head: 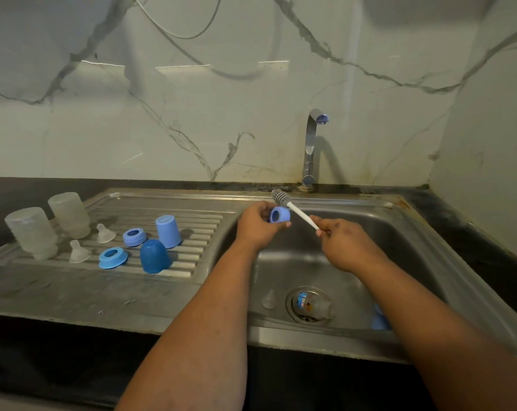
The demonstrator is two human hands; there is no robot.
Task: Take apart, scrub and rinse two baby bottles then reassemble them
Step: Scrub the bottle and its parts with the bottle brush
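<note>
Two frosted plastic bottle bodies (pixel 48 226) stand upside down on the ribbed steel draining board (pixel 73 292), with two clear silicone teats (pixel 92 243), two blue screw collars (pixel 123 247) and two blue domed caps (pixel 161 244) beside them, apparently washed. Over the steel sink basin (pixel 429 253), the person's left hand (pixel 257 225) grips another blue screw collar (pixel 279 215), while the fingers of the right hand (pixel 345 243) close on the white handle of a grey-bristled bottle brush (pixel 293 207), its head just behind the collar. A printed clear bottle (pixel 312 305), a clear teat (pixel 269 298) and a blue piece (pixel 380 320) lie in the basin, probably unwashed. The chrome tap (pixel 310 149) shows no running water. Reassembly looks some way off.
</note>
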